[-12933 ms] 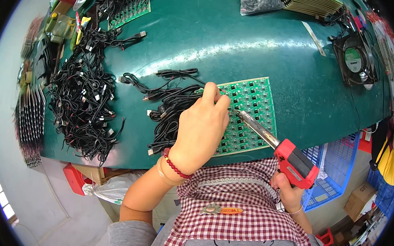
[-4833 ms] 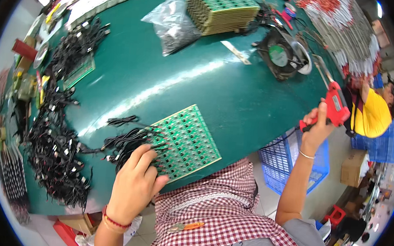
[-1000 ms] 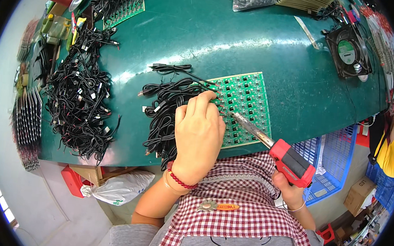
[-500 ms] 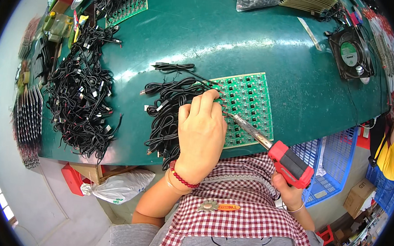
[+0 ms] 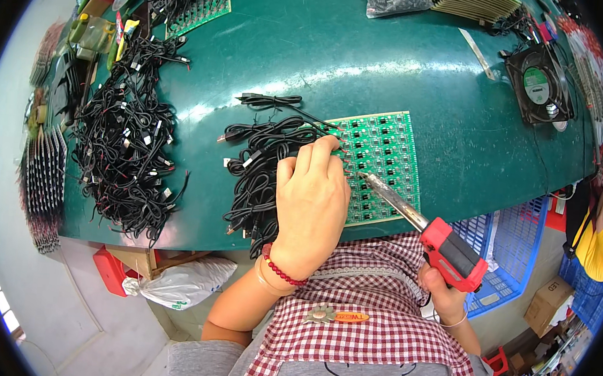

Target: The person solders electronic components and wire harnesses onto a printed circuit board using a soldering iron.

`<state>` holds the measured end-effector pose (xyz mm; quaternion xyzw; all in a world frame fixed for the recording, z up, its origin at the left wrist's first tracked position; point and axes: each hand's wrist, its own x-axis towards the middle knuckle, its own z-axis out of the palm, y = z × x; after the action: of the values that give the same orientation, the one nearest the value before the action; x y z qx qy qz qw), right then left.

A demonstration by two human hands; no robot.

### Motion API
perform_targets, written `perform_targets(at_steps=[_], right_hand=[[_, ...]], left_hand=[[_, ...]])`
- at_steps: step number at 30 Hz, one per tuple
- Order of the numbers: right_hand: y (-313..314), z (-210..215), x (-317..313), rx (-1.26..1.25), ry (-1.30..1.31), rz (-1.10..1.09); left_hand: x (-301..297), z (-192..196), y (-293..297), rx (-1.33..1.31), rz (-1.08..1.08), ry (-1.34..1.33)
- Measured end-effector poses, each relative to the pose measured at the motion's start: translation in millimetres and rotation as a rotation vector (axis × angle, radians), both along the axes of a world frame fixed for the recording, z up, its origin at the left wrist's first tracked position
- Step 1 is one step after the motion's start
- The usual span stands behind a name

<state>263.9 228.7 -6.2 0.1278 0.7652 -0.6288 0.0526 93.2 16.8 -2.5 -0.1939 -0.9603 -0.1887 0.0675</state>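
The left hand (image 5: 312, 210) presses flat on the green circuit board (image 5: 383, 167) at the table's (image 5: 407, 70) 6 o'clock edge, pinching a wire. The right hand (image 5: 442, 296) clasps a red soldering gun (image 5: 430, 232), tip on the board. Cables (image 5: 261, 171) are attached at 9 o'clock; most rows look unwired.

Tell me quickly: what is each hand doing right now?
Left hand: fingers curled, pressing black cables onto the green circuit board.
Right hand: closed around the red soldering iron.
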Motion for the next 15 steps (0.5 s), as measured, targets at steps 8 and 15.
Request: perform_targets(at_steps=[8,15], right_hand=[[4,1,10,-0.172,-0.1,-0.13],[3,0,13,-0.131,-0.115,-0.093]], left_hand=[[-4,5,-6,0.018,-0.057,-0.031],[-4,5,-7,-0.029,-0.139,-0.05]])
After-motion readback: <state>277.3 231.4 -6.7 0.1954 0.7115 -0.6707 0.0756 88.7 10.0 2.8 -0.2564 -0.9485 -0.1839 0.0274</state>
